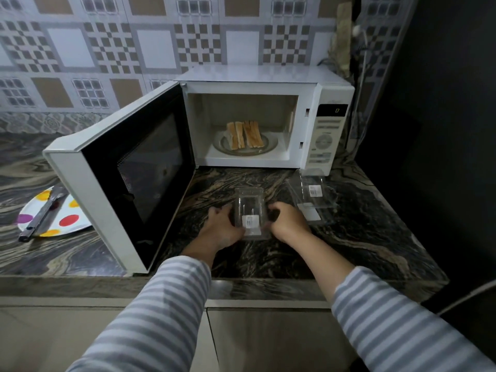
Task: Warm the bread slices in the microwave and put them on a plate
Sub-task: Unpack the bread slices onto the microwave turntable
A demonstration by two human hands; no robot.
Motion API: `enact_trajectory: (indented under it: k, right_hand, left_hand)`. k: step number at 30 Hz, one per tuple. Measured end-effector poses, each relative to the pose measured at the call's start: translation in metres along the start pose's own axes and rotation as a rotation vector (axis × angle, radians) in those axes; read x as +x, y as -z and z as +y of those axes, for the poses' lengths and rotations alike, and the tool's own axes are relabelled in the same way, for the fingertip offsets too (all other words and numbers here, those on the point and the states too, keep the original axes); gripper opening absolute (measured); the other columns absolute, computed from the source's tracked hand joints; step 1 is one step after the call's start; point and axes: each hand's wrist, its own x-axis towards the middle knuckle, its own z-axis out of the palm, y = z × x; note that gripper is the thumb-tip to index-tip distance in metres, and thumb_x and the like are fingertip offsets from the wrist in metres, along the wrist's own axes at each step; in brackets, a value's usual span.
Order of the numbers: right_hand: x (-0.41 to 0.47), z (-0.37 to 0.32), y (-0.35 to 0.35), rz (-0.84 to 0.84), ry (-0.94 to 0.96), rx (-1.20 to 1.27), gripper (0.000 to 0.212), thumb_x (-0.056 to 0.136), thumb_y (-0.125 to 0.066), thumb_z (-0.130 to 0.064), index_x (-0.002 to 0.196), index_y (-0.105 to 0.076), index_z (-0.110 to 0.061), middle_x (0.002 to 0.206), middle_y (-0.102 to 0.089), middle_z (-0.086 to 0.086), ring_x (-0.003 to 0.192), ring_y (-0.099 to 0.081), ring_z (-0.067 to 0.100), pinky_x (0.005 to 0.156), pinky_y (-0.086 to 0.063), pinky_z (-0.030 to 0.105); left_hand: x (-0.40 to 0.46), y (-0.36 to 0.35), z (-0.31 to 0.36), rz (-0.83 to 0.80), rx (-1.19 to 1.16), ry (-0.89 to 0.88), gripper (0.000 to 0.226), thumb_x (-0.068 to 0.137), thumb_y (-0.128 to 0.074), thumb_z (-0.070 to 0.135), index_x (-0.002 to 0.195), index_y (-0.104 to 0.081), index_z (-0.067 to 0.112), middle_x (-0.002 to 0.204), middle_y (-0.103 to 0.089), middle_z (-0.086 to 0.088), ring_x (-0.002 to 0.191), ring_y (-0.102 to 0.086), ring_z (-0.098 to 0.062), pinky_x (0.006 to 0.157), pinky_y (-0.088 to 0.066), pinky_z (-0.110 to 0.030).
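Two boxes: clear, left hand (218, 229) and right hand (288, 220) grip one (250, 210); other (312, 196) beside
Bread (245, 134): roughly five slices, microwave (265, 119) open
Plate (57, 214): one, tongs (43, 210) on it, behind door (128, 170)

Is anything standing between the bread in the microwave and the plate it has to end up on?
Yes. The open microwave door swings out between the bread slices on the turntable and the spotted plate, which lies left of the door on the counter. Tongs also rest across the plate.
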Motion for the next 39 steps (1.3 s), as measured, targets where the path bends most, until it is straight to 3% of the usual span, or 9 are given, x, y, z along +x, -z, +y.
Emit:
enact_trajectory:
  k: [4,7,11,18,22,25,29,33,39]
  right_hand:
    - [-0.002,-0.003,0.032,0.128,0.080,0.013,0.023,0.087,-0.060,-0.019,0.108,-0.066,-0.026,0.104,-0.068,0.000,0.098,-0.063,0.022,0.084,-0.050,0.029]
    - [0.003,0.002,0.054,0.274,0.135,-0.012,0.021,0.087,-0.059,-0.018,0.104,-0.067,-0.025,0.107,-0.066,0.001,0.100,-0.061,0.022,0.087,-0.052,0.034]
    - [0.015,0.023,0.076,0.305,0.076,-0.048,0.019,0.089,-0.059,-0.020,0.106,-0.066,-0.024,0.116,-0.057,0.006,0.107,-0.056,0.025,0.083,-0.047,0.029]
    - [0.037,0.063,0.090,0.227,-0.105,0.072,0.032,0.095,-0.054,-0.026,0.127,-0.054,-0.022,0.125,-0.057,0.005,0.109,-0.057,0.023,0.075,-0.036,0.024]
    - [0.048,0.083,0.077,0.148,-0.191,0.188,0.035,0.094,-0.055,-0.023,0.129,-0.053,-0.021,0.124,-0.060,0.005,0.104,-0.058,0.020,0.072,-0.037,0.023]
    - [0.054,0.093,0.067,0.147,-0.234,0.240,0.033,0.089,-0.062,-0.016,0.121,-0.057,-0.020,0.115,-0.063,0.004,0.100,-0.061,0.021,0.075,-0.051,0.030]
    - [0.058,0.107,0.058,0.134,-0.282,0.257,0.040,0.082,-0.065,0.000,0.116,-0.061,-0.021,0.112,-0.066,0.007,0.097,-0.064,0.022,0.082,-0.058,0.039]
    - [0.052,0.110,0.060,0.076,-0.320,0.337,0.047,0.081,-0.065,0.009,0.118,-0.061,-0.019,0.108,-0.066,0.010,0.086,-0.067,0.021,0.050,-0.052,0.023]
    - [0.039,0.109,0.065,0.009,-0.370,0.400,0.043,0.080,-0.066,0.012,0.104,-0.058,-0.022,0.099,-0.065,0.014,0.067,-0.065,0.019,0.041,-0.050,0.022]
  left_hand:
    - [-0.010,0.006,0.036,0.308,0.043,-0.101,0.052,0.081,-0.064,0.031,0.129,-0.050,0.022,0.130,-0.034,-0.005,0.124,-0.039,-0.027,0.101,-0.041,-0.039]
    - [-0.009,-0.003,0.070,0.364,-0.040,-0.231,0.039,0.085,-0.060,0.019,0.124,-0.055,0.020,0.124,-0.042,-0.006,0.114,-0.048,-0.024,0.092,-0.046,-0.033]
    - [-0.004,-0.025,0.107,0.226,-0.188,-0.311,0.037,0.086,-0.056,0.010,0.123,-0.057,0.013,0.122,-0.049,-0.009,0.109,-0.055,-0.024,0.092,-0.037,-0.019]
    - [0.018,-0.074,0.131,0.007,-0.304,-0.167,0.049,0.095,-0.054,0.025,0.140,-0.040,0.018,0.143,-0.039,-0.016,0.128,-0.043,-0.029,0.104,-0.032,-0.028]
    - [0.027,-0.099,0.126,-0.019,-0.317,-0.087,0.048,0.097,-0.049,0.031,0.143,-0.035,0.025,0.140,-0.041,-0.016,0.121,-0.050,-0.030,0.104,-0.037,-0.032]
    - [0.032,-0.108,0.118,-0.027,-0.336,-0.068,0.051,0.092,-0.055,0.028,0.140,-0.037,0.032,0.121,-0.056,-0.011,0.104,-0.060,-0.027,0.094,-0.050,-0.043]
    - [0.032,-0.111,0.111,-0.021,-0.347,-0.043,0.053,0.089,-0.058,0.014,0.137,-0.042,0.029,0.096,-0.060,-0.001,0.090,-0.063,-0.026,0.078,-0.056,-0.040]
    - [0.027,-0.111,0.107,-0.060,-0.365,-0.055,0.055,0.088,-0.058,0.007,0.136,-0.042,0.027,0.095,-0.063,-0.004,0.075,-0.062,-0.020,0.058,-0.053,-0.028]
    - [0.018,-0.108,0.103,-0.066,-0.321,-0.049,0.055,0.081,-0.067,0.003,0.128,-0.047,0.022,0.100,-0.066,-0.008,0.094,-0.064,-0.025,0.084,-0.054,-0.034]
